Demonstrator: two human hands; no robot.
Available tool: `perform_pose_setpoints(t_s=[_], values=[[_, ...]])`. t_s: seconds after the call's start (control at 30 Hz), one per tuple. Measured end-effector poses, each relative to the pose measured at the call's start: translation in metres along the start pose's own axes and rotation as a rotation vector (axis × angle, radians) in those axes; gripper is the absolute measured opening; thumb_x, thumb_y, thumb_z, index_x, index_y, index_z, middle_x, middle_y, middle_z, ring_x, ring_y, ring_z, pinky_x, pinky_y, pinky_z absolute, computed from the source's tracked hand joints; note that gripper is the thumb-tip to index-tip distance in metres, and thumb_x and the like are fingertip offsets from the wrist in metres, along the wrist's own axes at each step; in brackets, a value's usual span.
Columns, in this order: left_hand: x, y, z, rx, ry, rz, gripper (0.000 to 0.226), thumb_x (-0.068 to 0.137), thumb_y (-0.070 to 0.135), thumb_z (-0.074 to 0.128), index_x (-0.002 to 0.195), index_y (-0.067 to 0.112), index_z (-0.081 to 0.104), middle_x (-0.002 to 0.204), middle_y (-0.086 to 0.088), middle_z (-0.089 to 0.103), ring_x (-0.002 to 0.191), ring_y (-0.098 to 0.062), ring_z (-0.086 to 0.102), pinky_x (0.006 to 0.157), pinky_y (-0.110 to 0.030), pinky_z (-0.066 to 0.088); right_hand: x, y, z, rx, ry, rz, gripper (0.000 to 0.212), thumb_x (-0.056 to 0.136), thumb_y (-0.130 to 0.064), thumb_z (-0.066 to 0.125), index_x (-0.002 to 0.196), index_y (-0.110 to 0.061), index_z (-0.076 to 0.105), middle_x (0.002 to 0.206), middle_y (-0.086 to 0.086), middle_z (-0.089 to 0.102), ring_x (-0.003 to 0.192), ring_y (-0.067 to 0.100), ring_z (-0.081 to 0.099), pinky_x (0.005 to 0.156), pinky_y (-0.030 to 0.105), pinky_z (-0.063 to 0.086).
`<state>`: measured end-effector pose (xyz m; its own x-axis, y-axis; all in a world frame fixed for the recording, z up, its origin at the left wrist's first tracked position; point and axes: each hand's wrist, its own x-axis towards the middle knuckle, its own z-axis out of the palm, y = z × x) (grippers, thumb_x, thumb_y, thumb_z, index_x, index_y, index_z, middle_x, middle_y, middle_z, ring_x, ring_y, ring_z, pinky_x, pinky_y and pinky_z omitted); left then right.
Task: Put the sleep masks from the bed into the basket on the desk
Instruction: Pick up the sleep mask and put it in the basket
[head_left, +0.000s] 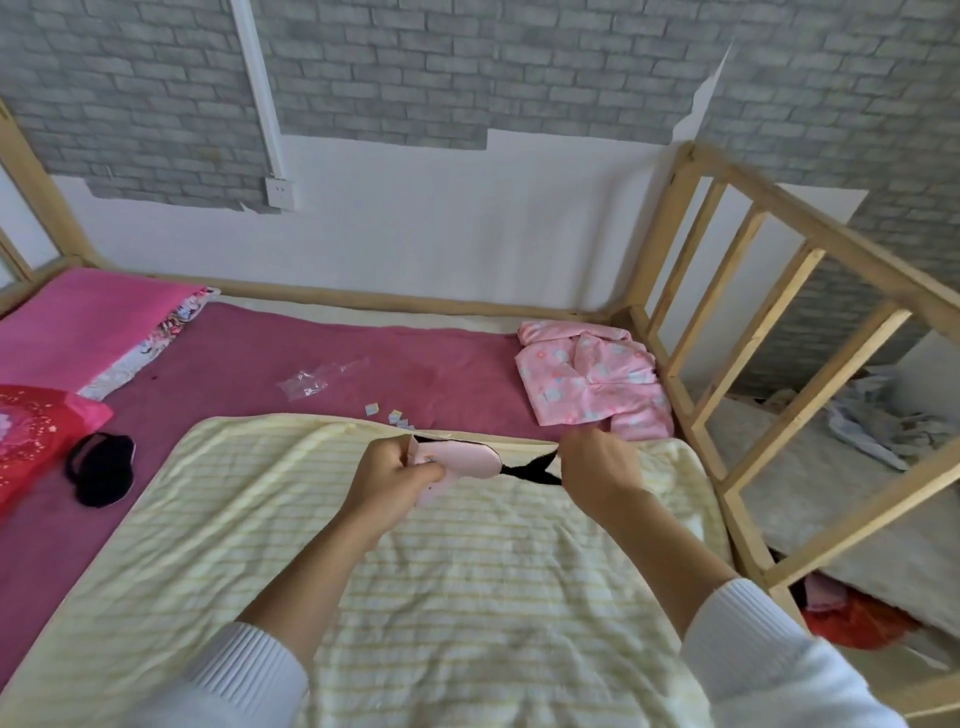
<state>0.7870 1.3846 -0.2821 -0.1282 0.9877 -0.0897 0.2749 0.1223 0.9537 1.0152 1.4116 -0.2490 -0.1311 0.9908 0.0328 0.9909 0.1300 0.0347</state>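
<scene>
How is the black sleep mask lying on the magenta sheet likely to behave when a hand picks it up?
The black sleep mask lies crumpled and flat on the magenta sheet, so it probably droops limply when lifted. It looks thin and cloth-like, so likely very light. Its strap may dangle, as the black strap does on the pink mask held between left hand and right hand.

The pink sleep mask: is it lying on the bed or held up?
Held up: the left hand grips the pink sleep mask, the right hand its black strap.

Soft, even daylight, moderately bright; shadows are faint and no glare shows. Wide-angle distortion bows the wooden bed frame (769, 291) toward the edges (strongest at right). The white sleeves (779, 670) at the bottom are blurred.
</scene>
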Motion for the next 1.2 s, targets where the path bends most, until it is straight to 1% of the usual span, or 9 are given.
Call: perform_pose_setpoints(t_s=[0.13,0.23,0.47,0.53,0.63,0.73,0.9,1.03,1.2], values=[[0.008,0.009,-0.010,-0.002,0.015,0.027,0.009,0.070,0.019,0.068,0.073,0.013,0.074,0.061,0.003,0.058,0.060,-0.008,0.056,0.058,-0.024,0.047,-0.010,-0.008,-0.009,0.571,-0.555,-0.082,0.026,0.080,-0.029,0.072,0.072,-0.005,0.076,0.071,0.006,0.078,0.051,0.007,0.066,0.055,0.019,0.044],[0.009,0.008,-0.014,-0.022,0.038,-0.011,0.011,0.066,0.013,0.065,0.073,0.015,0.074,0.062,0.003,0.063,0.060,-0.010,0.057,0.059,-0.028,0.046,-0.025,-0.010,-0.015,1.272,-0.788,-0.212,0.040,0.077,-0.044,0.073,0.079,-0.005,0.077,0.071,0.005,0.077,0.063,0.016,0.072,0.067,0.023,0.055],[0.002,0.001,-0.004,-0.037,-0.043,-0.091,0.005,0.058,0.014,0.065,0.058,0.013,0.061,0.053,0.008,0.044,0.050,-0.012,0.041,0.054,-0.027,0.034,-0.020,-0.018,-0.007,2.327,-0.178,0.231,0.020,0.093,-0.025,0.054,0.096,-0.013,0.070,0.084,0.003,0.074,0.073,0.007,0.067,0.089,0.035,0.045],[0.000,0.000,-0.003,-0.022,-0.070,-0.077,0.020,0.057,0.013,0.065,0.048,0.019,0.049,0.048,0.010,0.037,0.046,-0.011,0.035,0.052,-0.025,0.029,-0.019,-0.017,-0.003,2.212,0.003,0.360,0.019,0.091,-0.014,0.054,0.096,-0.005,0.070,0.096,0.011,0.075,0.075,0.004,0.065,0.087,0.030,0.045],[-0.003,0.000,0.001,0.007,-0.125,-0.068,0.022,0.057,0.014,0.068,0.057,0.014,0.046,0.058,-0.002,0.036,0.054,-0.017,0.034,0.056,-0.029,0.027,-0.020,-0.019,-0.001,1.582,0.240,0.303,0.014,0.082,-0.021,0.070,0.073,-0.012,0.076,0.073,-0.004,0.067,0.063,-0.004,0.056,0.065,0.016,0.045],[-0.003,0.001,0.004,-0.004,-0.147,-0.063,0.017,0.058,0.013,0.069,0.061,0.013,0.052,0.057,0.002,0.041,0.054,-0.015,0.038,0.055,-0.028,0.031,-0.021,-0.024,0.001,1.253,0.087,0.031,0.019,0.074,-0.023,0.080,0.092,-0.018,0.077,0.095,-0.012,0.072,0.085,-0.008,0.061,0.074,0.013,0.050],[-0.002,0.005,-0.003,-0.069,-0.220,-0.040,0.014,0.061,0.013,0.071,0.075,0.013,0.071,0.060,0.012,0.061,0.058,-0.005,0.056,0.058,-0.021,0.043,-0.017,-0.020,-0.002,1.216,-0.076,-0.144,0.037,0.074,-0.013,0.078,0.109,-0.022,0.072,0.123,-0.017,0.061,0.108,-0.021,0.051,0.083,-0.005,0.036],[-0.006,0.008,-0.006,-0.081,-0.245,-0.018,0.023,0.069,0.009,0.073,0.085,0.026,0.074,0.079,0.010,0.073,0.078,-0.009,0.067,0.069,-0.022,0.047,-0.014,-0.028,-0.008,1.198,-0.027,-0.135,0.018,0.072,-0.005,0.075,0.086,-0.016,0.077,0.123,-0.012,0.064,0.112,-0.005,0.056,0.089,0.008,0.044],[-0.027,0.014,-0.012,-0.110,0.190,0.089,0.020,0.065,0.028,0.067,0.084,0.033,0.068,0.091,0.011,0.067,0.085,-0.004,0.060,0.070,-0.016,0.044,-0.015,-0.045,-0.006,0.823,0.209,-0.121,0.008,0.070,-0.011,0.071,0.068,-0.016,0.066,0.103,-0.005,0.071,0.096,0.010,0.059,0.100,0.037,0.032]])
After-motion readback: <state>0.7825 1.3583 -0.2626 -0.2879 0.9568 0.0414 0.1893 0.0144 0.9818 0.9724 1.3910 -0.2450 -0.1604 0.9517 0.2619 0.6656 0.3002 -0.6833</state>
